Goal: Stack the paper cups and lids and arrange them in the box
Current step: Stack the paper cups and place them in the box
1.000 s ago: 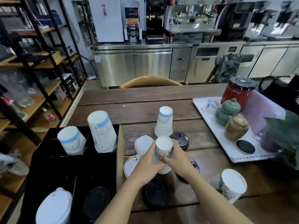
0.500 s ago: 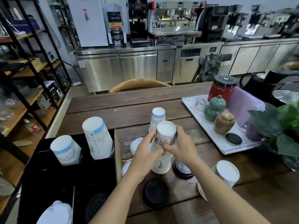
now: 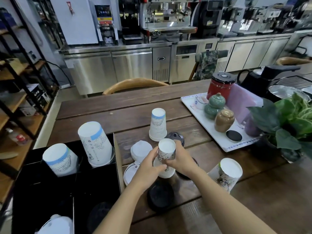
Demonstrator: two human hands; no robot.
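Observation:
Both hands hold an upside-down stack of paper cups point(image 3: 166, 153) at the table's middle: my left hand point(image 3: 148, 168) grips its lower part, my right hand point(image 3: 179, 160) its upper cup. Another inverted cup point(image 3: 157, 124) stands just behind, and a third point(image 3: 225, 174) leans at the right. White lids point(image 3: 141, 150) lie left of the stack, black lids point(image 3: 160, 195) in front and behind. The black divided box point(image 3: 38, 188) at the left holds two inverted cup stacks point(image 3: 94, 146), plus lids in its near compartments.
A white tray point(image 3: 214, 141) with ceramic jars and a red canister sits at the right. A leafy plant point(image 3: 290, 120) and a black kettle stand beyond it. A wooden chair back shows at the table's far edge; shelving runs along the left.
The cup stack was lifted between my hands, then came back down onto the lower cup. The camera view shifted up and right.

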